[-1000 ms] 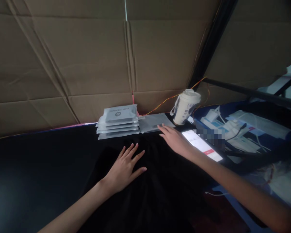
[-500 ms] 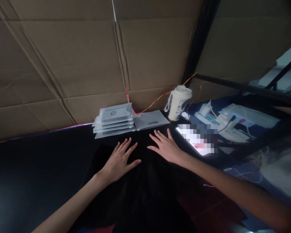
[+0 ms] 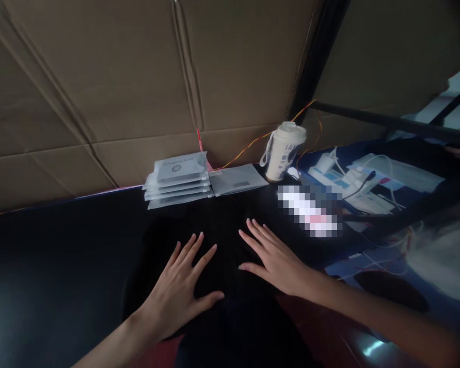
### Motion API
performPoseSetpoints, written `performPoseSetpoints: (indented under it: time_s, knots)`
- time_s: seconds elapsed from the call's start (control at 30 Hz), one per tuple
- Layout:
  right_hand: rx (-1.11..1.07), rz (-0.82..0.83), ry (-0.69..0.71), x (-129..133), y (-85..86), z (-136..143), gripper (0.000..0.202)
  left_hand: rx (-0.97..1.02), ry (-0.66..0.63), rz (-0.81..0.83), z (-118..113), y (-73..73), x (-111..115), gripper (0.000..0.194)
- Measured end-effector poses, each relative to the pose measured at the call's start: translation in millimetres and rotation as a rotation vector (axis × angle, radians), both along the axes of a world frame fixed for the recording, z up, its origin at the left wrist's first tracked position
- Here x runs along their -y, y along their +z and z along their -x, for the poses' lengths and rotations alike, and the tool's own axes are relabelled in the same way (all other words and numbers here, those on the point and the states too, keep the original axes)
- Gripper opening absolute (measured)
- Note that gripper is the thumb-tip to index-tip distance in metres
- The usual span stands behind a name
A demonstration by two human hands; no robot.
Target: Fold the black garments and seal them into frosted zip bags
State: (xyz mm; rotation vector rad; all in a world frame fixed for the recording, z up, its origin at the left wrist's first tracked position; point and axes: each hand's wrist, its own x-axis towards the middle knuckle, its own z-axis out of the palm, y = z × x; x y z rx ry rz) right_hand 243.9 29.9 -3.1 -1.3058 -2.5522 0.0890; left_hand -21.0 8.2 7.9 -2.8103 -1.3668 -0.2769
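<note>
My left hand (image 3: 180, 291) is spread palm down over dark fabric or the dark surface, holding nothing. To its right, my right hand (image 3: 278, 260) is also spread palm down and holds nothing; the two hands are apart. Beyond them lies a stack of frosted zip pouches (image 3: 180, 176), the top one bulging and printed with a logo. A flatter frosted pouch (image 3: 237, 180) lies against the stack's right side. A white lidded cup (image 3: 285, 151) with a strap stands upright behind my right hand. Right of that hand is a bright, pixelated phone-like object (image 3: 310, 212).
A cardboard wall (image 3: 138, 76) rises behind the black table (image 3: 61, 255). At right, a white power strip (image 3: 341, 179) with plugs and cables lies behind a dark metal bar (image 3: 391, 121). A red and yellow wire (image 3: 249, 148) runs along the wall.
Both hands have drawn back toward the body, away from the pouches, with fingers still spread. The view has shifted slightly, and the pouches and cup appear a little higher.
</note>
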Motion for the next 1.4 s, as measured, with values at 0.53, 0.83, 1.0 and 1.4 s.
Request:
performPoseSetpoints:
  time_s: [0.53,0.83,1.0,1.4]
  knots:
    - [0.012,0.05,-0.018,-6,2.8,-6,0.077,-0.019,0.046,-0.012,27,-1.1,11,0.078]
    - [-0.025,-0.004,0.011,-7,-2.5,-9,0.074,-0.041,0.066,0.023,44,5.8,13,0.08]
    - [-0.035,-0.012,0.008,-5,-3.9,-10,0.075,-0.088,-0.003,-0.025,31,7.2,29,0.08]
    - [-0.042,-0.016,0.084,3,4.7,-22,0.081,-0.125,0.014,-0.079,35,-0.9,48,0.076]
